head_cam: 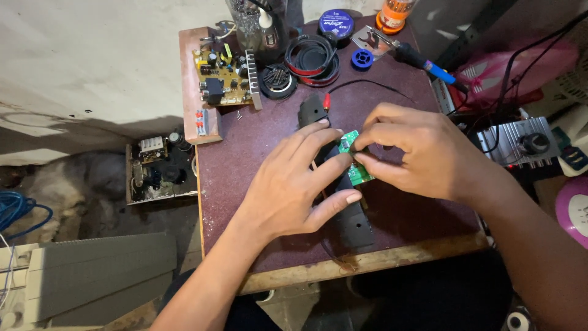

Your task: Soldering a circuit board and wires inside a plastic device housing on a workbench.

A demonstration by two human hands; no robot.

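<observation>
Fingers of both your hands meet over a small green circuit board (pixel 352 160) near the middle of the maroon table (pixel 257 132). Your right hand (pixel 422 153) pinches the board's right edge between thumb and forefinger, closed tight on it, while your left hand (pixel 294 187) lies half open, its fingers (pixel 318 138) spread and resting against the board's left side and across a long black plastic casing (pixel 352 224) that runs from twelve to six o'clock beneath the board. A thin black wire with a red tip (pixel 367 83) curves away at twelve o'clock of the board. At eleven o'clock, a larger yellow circuit board (pixel 222 76) with a finned heat sink sits on a wooden block at the table's far left corner. A coil of red and black cable (pixel 312 60) lies just right of it, and a blue-handled soldering iron (pixel 422 61) rests at one o'clock. Well apart at three o'clock stands a silver box with a black knob (pixel 520 142). On the floor at nine o'clock sits an opened device with exposed parts (pixel 160 168).
</observation>
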